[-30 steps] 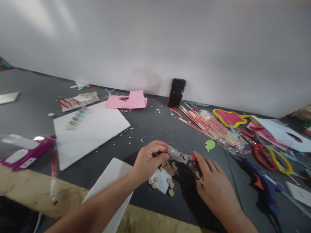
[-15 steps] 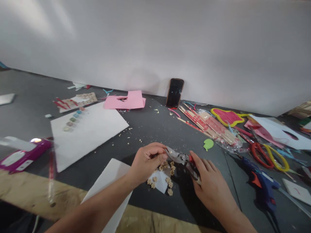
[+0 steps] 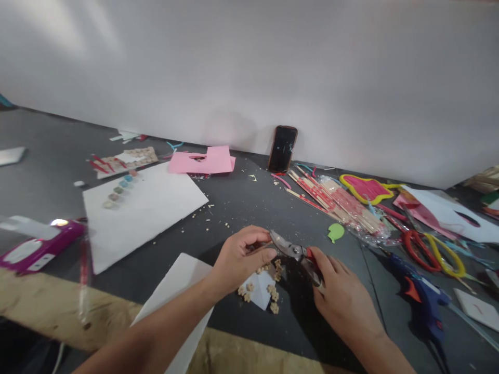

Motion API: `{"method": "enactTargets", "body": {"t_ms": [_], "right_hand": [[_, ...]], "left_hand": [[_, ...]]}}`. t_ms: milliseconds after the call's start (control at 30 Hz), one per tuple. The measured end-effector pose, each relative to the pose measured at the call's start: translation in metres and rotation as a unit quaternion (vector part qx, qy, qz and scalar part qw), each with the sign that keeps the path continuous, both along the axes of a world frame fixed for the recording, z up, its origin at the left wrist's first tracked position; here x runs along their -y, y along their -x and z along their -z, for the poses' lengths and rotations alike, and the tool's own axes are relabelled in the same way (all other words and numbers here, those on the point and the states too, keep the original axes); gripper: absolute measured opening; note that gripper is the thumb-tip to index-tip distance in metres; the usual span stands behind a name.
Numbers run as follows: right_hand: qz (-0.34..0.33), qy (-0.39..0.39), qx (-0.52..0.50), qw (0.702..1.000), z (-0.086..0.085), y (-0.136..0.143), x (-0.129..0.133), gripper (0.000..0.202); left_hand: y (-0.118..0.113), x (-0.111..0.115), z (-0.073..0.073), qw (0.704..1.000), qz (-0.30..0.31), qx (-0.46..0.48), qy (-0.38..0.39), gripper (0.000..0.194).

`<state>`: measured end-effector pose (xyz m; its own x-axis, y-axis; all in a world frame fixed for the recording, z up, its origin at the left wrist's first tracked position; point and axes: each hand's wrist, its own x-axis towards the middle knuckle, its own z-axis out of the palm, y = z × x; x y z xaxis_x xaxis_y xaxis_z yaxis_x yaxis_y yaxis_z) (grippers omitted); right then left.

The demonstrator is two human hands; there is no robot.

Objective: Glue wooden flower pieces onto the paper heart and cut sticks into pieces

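Note:
My right hand (image 3: pixel 343 291) is wrapped round the handles of red-handled pruning shears (image 3: pixel 296 252), whose metal jaws point left. Beside the jaw tips is my left hand (image 3: pixel 245 257), thumb and forefinger apart, with no piece visible between them; whether a fingertip touches the blade I cannot tell. Just below the hands lies a small folded white paper (image 3: pixel 259 292) on the dark table. Small tan flower-like clusters (image 3: pixel 273 293) sit around its edges, partly hidden by my left hand.
White sheets (image 3: pixel 144 208) lie left, one bearing small coloured cubes. A phone (image 3: pixel 283 149) leans against the wall. Wooden chopsticks (image 3: pixel 323 195), scissors (image 3: pixel 421 249) and a blue glue gun (image 3: pixel 419 291) lie right. A purple device (image 3: pixel 42 246) is far left. Pale crumbs dot the table.
My left thumb and forefinger have parted from their pinch at the shears' tip. The shears and my right hand have shifted slightly to the right.

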<state>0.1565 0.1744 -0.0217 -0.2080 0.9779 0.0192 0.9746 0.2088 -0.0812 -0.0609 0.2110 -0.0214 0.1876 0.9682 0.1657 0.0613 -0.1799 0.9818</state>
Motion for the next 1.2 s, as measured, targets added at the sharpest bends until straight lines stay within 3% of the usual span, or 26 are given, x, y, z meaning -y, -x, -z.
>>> {"method": "enactTargets", "body": {"t_ms": [133, 333, 600, 933, 1200], "right_hand": [[-0.001, -0.026, 0.028, 0.999, -0.0003, 0.0007, -0.0009, 0.059], [-0.015, -0.026, 0.033, 0.999, 0.0021, 0.0025, 0.001, 0.064], [-0.022, -0.004, -0.005, 1.0, 0.0018, 0.0005, 0.0013, 0.063], [-0.04, -0.037, 0.008, 0.998, 0.0011, -0.0002, 0.004, 0.058], [-0.015, -0.055, 0.032, 0.998, -0.0013, -0.0015, -0.0007, 0.056]], "left_hand": [[-0.0014, -0.0006, -0.0006, 0.999, -0.026, -0.033, -0.016, 0.006], [-0.0003, 0.0017, -0.0052, 0.999, -0.016, -0.049, -0.017, 0.017], [0.0005, 0.0026, -0.0063, 1.0, 0.0, -0.029, 0.009, 0.023], [-0.0011, 0.0068, -0.0084, 0.996, 0.015, 0.05, 0.072, 0.025], [-0.0031, 0.0022, -0.0031, 0.996, -0.004, 0.025, 0.09, 0.009]]}}
